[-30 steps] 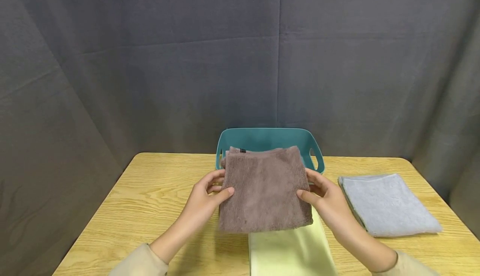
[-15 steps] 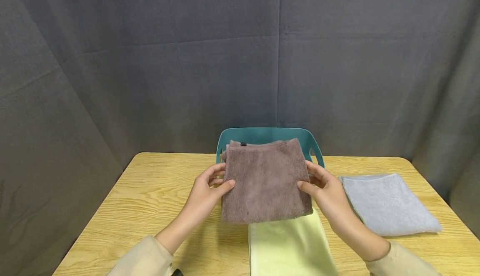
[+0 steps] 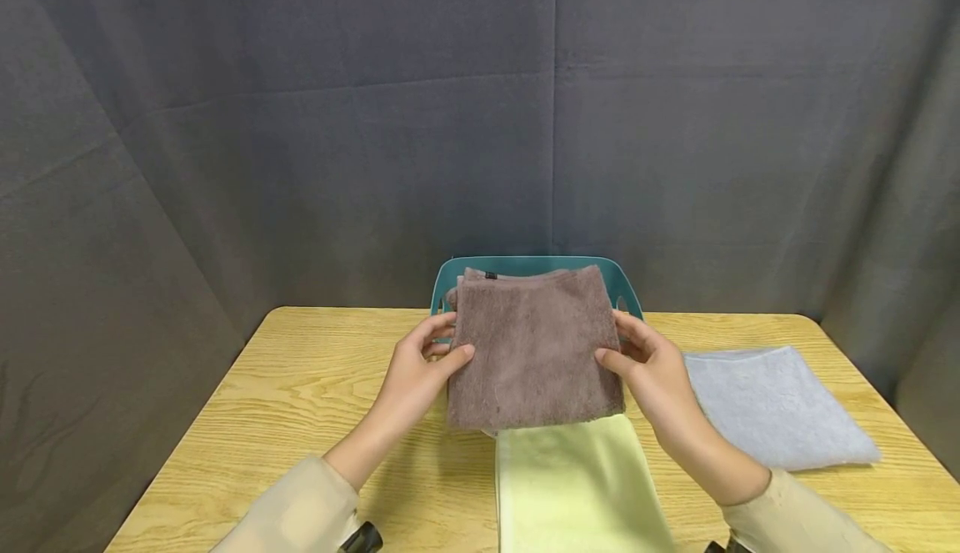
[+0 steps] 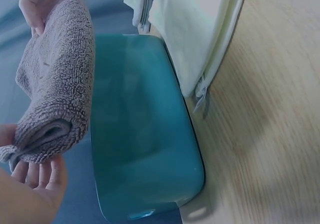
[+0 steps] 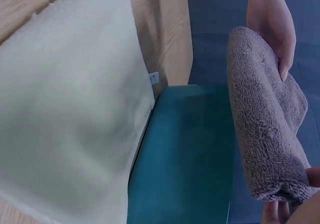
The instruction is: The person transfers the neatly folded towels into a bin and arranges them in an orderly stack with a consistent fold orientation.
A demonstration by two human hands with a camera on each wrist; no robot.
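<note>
- The left hand [image 3: 417, 372] pinches the left edge of a folded brown towel [image 3: 534, 349], thumb on the top face and fingers curled beneath; in the left wrist view the fingers [image 4: 39, 176] show under the towel's rolled fold.
- The right hand [image 3: 651, 371] pinches the opposite edge the same way, thumb on top, fingers tucked behind the right side.
- In the right wrist view the far hand's thumb presses on the upper surface of the towel while the near fingertips [image 5: 274, 213] sit under its lower corner.
- Both grips are closed on the towel, one at each side, and it hangs between them clear of the desk [image 3: 300, 403].
- The brown towel is folded into a thick square with a small dark tag at its far edge; it is held above the near rim of a teal basket [image 3: 525, 267], hiding most of the basket in the head view.
- The wrist views look down into the basket's teal interior, directly below the towel.
- A pale yellow-green towel [image 3: 573, 490] lies flat on the desk just in front of the basket, its far edge under the brown towel's near edge as seen from the head.
- A folded light blue-grey towel [image 3: 772, 407] lies on the desk to the right, just beside the right hand.
- Beige sleeves [image 3: 292, 511] cover both forearms.
- A dark grey cloth backdrop [image 3: 375, 119] hangs behind the desk.
</note>
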